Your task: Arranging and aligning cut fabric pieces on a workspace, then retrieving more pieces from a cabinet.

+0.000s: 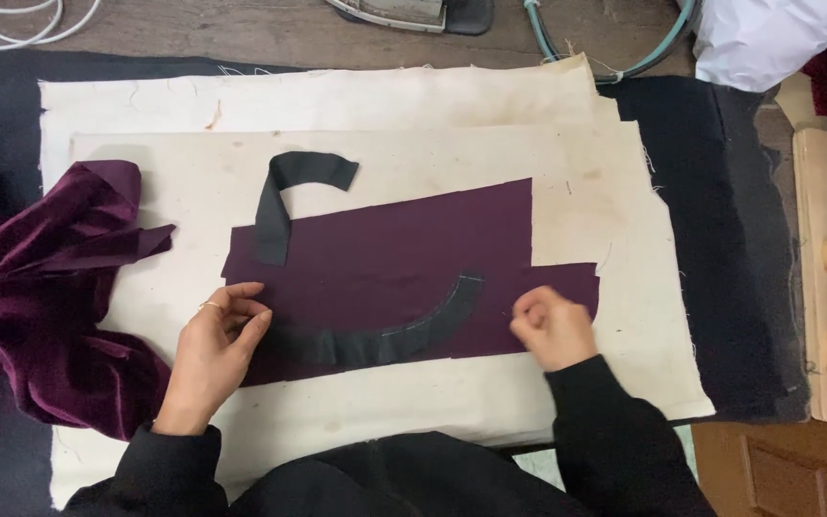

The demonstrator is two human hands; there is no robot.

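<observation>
Wooden bench (241, 33) covered by black cloth (720, 239), with cream canvas sheets (337, 105) stacked on top. Flat purple fabric panel (404, 258) lies mid-canvas, stepped outline, wider at the lower right. Crumpled purple velvet heap (50, 297) sits at the left edge, partly on the canvas, partly on the black cloth. Curved black strip (385, 335) lies on the panel's lower part, arcing up toward the right, pale stitching along its edge. Second black strip (284, 196), bent like a hook, lies at the panel's upper left, half on canvas. Left hand (212, 349), ring on one finger, fingers loosely curled, tips touching the curved strip's left end. Right hand (552, 325) on the panel's right part, fingers pinched together; cannot tell what they grip. Iron base (404, 11) and teal hose (614, 57) at the far edge.
</observation>
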